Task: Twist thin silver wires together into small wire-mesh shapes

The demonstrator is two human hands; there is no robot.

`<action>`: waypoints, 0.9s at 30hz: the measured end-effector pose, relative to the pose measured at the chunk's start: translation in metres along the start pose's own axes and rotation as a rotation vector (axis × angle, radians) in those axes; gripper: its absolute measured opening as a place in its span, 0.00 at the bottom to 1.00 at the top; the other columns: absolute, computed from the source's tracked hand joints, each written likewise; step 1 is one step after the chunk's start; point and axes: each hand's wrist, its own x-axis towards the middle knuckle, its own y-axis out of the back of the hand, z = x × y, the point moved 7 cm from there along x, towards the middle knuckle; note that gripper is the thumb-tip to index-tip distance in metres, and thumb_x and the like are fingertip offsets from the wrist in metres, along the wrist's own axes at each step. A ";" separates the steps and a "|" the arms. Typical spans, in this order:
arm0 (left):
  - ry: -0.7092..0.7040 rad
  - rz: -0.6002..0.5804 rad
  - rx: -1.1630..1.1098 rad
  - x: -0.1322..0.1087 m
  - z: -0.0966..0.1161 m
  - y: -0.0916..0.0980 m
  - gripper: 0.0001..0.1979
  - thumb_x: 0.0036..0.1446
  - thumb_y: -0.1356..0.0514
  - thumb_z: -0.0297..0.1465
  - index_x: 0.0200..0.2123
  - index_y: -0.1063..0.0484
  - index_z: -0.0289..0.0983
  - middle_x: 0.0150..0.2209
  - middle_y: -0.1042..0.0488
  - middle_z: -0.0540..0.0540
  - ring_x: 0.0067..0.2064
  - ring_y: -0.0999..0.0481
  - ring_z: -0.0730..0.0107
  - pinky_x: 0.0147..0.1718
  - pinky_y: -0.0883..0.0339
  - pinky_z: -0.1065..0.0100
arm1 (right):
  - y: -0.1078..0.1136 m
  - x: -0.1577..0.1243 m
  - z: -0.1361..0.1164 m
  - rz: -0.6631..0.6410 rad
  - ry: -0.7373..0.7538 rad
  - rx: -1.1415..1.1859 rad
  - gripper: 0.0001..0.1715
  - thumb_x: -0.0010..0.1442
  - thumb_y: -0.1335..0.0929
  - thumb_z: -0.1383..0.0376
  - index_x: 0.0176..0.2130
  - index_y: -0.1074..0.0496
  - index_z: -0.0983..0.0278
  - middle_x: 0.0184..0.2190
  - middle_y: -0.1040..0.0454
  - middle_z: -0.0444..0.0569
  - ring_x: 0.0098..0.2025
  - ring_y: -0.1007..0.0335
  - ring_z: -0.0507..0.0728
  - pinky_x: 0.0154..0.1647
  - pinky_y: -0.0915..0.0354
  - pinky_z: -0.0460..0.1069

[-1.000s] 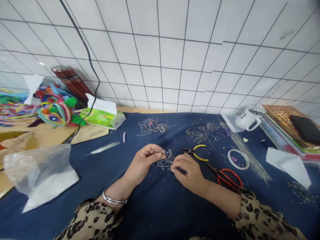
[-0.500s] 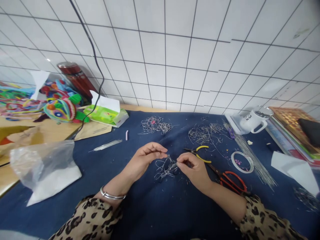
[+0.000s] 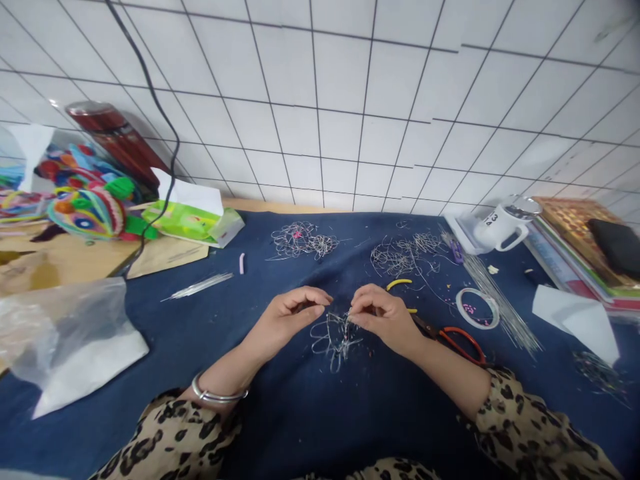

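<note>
— What is the person working on?

— A wire tangle (image 3: 333,337), thin silvery strands that are looping over one another, with a few loose ends sticking out below. It is lying on the blue cloth (image 3: 280,413), right between the two hands.

— How is the right hand (image 3: 383,317) holding it?

— Its thumb and forefinger are pinching together on the tangle's upper right edge, and the other fingers are curling in.

— And the left hand (image 3: 287,317)?

— It is half curled, with its fingertips pointing at the tangle's upper left. Whether they are actually gripping a strand, I cannot tell.

— What is lying around them?

— Yellow-handled pliers (image 3: 399,283) are poking out just behind the right hand, which is hiding most of them. Red-handled scissors (image 3: 463,340) are lying beside the right wrist, partly covered too. A tape roll (image 3: 477,308) and a bundle of straight wires (image 3: 500,300) are sitting further right. Two more wire piles, one (image 3: 305,241) with a pink spot and another (image 3: 400,257), are lying behind the hands. A clear plastic bag (image 3: 65,333) is sitting far left.
</note>
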 end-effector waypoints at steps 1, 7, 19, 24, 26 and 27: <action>-0.007 -0.016 0.024 0.000 0.001 -0.003 0.06 0.55 0.40 0.30 0.37 0.27 0.37 0.43 0.27 0.45 0.46 0.29 0.66 0.48 0.39 0.65 | 0.000 0.002 0.000 -0.024 -0.001 0.010 0.02 0.51 0.29 0.69 0.30 0.27 0.62 0.33 0.31 0.45 0.35 0.34 0.52 0.37 0.38 0.48; 0.046 -0.175 0.047 0.000 -0.003 -0.026 0.12 0.56 0.42 0.32 0.44 0.30 0.38 0.43 0.27 0.44 0.46 0.30 0.65 0.47 0.38 0.63 | 0.001 0.010 0.001 -0.132 0.014 0.089 0.03 0.52 0.29 0.65 0.30 0.26 0.63 0.30 0.31 0.44 0.33 0.35 0.50 0.37 0.38 0.47; -0.069 -0.200 0.136 -0.001 0.003 -0.041 0.04 0.53 0.39 0.30 0.34 0.27 0.37 0.41 0.31 0.44 0.43 0.31 0.65 0.45 0.39 0.63 | -0.007 0.011 0.009 -0.229 -0.078 0.109 0.07 0.50 0.28 0.61 0.32 0.24 0.59 0.29 0.34 0.42 0.31 0.37 0.50 0.36 0.38 0.47; 0.016 -0.222 0.096 -0.005 -0.005 -0.044 0.05 0.54 0.41 0.30 0.35 0.27 0.37 0.34 0.31 0.47 0.37 0.33 0.69 0.39 0.39 0.67 | -0.008 0.011 0.010 -0.281 -0.104 0.166 0.07 0.49 0.28 0.61 0.32 0.24 0.61 0.30 0.33 0.42 0.32 0.36 0.49 0.36 0.38 0.46; 0.053 -0.221 0.075 -0.006 -0.011 -0.044 0.05 0.55 0.41 0.30 0.35 0.27 0.37 0.30 0.32 0.49 0.33 0.35 0.71 0.35 0.40 0.70 | -0.008 0.011 0.011 -0.298 -0.102 0.178 0.07 0.49 0.28 0.62 0.32 0.24 0.61 0.30 0.33 0.42 0.32 0.36 0.49 0.35 0.38 0.46; 0.067 -0.219 0.068 -0.007 -0.014 -0.045 0.05 0.55 0.41 0.30 0.35 0.27 0.37 0.29 0.33 0.50 0.32 0.36 0.72 0.33 0.41 0.70 | -0.008 0.010 0.011 -0.303 -0.097 0.174 0.07 0.49 0.28 0.62 0.32 0.24 0.61 0.30 0.32 0.42 0.32 0.36 0.49 0.35 0.38 0.46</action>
